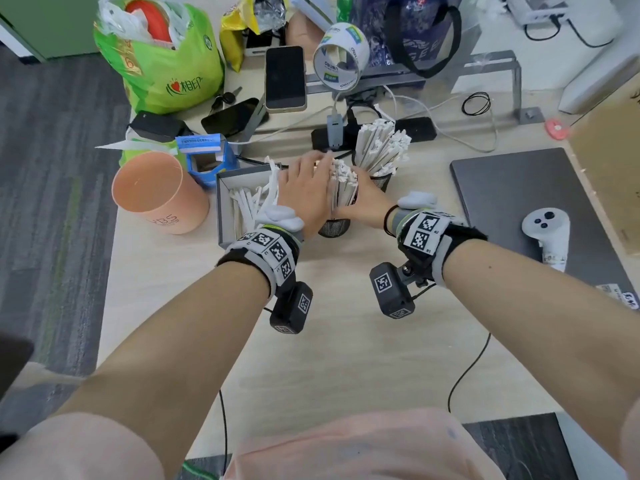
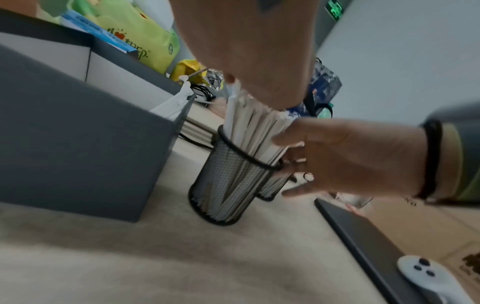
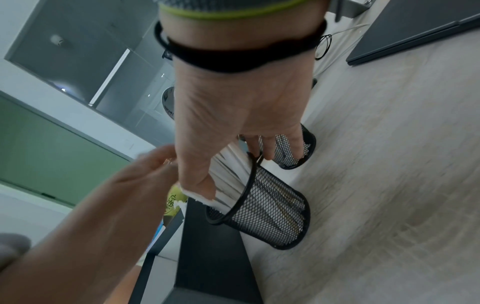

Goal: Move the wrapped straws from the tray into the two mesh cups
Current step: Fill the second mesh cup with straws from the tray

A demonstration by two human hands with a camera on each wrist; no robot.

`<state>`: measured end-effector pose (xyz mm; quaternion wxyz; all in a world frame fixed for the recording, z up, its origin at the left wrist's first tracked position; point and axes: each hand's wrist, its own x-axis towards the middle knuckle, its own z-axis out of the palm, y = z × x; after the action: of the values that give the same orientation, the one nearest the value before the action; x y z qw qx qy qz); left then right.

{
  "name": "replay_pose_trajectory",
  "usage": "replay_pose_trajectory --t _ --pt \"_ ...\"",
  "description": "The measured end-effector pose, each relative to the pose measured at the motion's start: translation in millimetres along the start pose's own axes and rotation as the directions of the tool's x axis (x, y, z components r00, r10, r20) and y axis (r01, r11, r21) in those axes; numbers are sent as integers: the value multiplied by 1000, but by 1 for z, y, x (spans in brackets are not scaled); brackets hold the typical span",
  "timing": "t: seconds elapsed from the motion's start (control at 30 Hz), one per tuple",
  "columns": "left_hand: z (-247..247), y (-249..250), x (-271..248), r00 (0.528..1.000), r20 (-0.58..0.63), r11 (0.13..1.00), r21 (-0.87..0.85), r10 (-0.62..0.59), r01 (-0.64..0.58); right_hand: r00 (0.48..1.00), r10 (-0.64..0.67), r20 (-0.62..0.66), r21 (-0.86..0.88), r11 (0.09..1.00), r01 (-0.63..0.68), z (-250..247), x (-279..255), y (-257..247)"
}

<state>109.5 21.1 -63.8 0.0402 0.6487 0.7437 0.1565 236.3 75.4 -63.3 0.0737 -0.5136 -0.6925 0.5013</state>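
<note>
Head view: both hands meet over the near mesh cup point(image 1: 334, 227), which stands on the wooden desk point(image 1: 346, 358) just right of the grey tray point(image 1: 225, 209). The left hand point(image 1: 304, 188), fingers straight and flat, presses against the left side and tops of the bundle of wrapped straws point(image 1: 343, 183) standing in that cup; the right hand point(image 1: 363, 199) curls around the bundle from the right, thumb across the paper wrappers just above the rim. A second mesh cup point(image 1: 381, 180) behind it is packed with straws fanning outward. More wrapped straws point(image 1: 249, 206) lie in the tray. A closed laptop point(image 1: 519, 202) and a white controller point(image 1: 545, 225) sit to the right.
</note>
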Motion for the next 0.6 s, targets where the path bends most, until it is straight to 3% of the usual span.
replay_pose_trajectory --t 0.13,0.23,0.33,0.4,0.5,0.6 --pt "-5 -8 -9 981 -183 993 -105 -71 52 992 -78 -95 -4 997 78 9 5 -3" --pt "-13 -34 -12 886 -279 919 -245 -371 308 983 -96 -153 -74 994 86 21 13 -7" --pt "-17 -59 -14 736 -82 711 -350 -672 610 979 -96 -181 -93 992 80 29 18 -13" --pt "-13 -74 -14 659 171 620 -233 -732 749 979 -86 -183 -104 992 68 34 25 -17" --pt "-1 -86 -11 550 446 595 -46 -706 802 977 -92 -192 -130 989 67 35 31 -17" --pt "10 -86 -1 506 488 622 102 -711 776 973 -123 -196 -127 987 99 31 33 -13"
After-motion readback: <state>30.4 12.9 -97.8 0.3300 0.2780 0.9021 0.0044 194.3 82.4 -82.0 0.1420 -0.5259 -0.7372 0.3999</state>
